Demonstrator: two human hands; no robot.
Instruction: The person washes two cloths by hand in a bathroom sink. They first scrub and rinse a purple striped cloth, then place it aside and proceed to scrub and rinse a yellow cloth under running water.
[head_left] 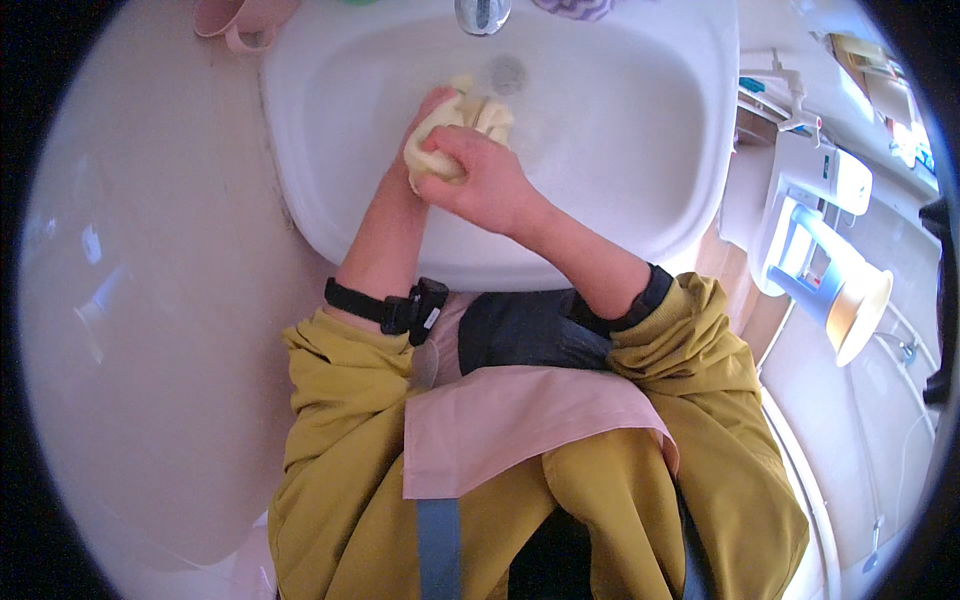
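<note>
Over the white washbasin (640,130), both of my hands grip a bunched pale yellow cloth (425,150). My left hand (432,103) is mostly hidden behind it, with the cloth wrapped against its palm side. My right hand (482,180) lies nearer to me, its fingers closed around the folds. A loose part of the cloth hangs toward the drain (507,73). The chrome tap (484,15) stands beyond my hands, at the far rim.
A pink mug (240,20) sits by the basin's far left corner. A purple-and-white patterned item (578,7) rests on the far rim. To the right are a white appliance (800,180), a blue-and-cream stool-like object (835,280) and pipes (793,95).
</note>
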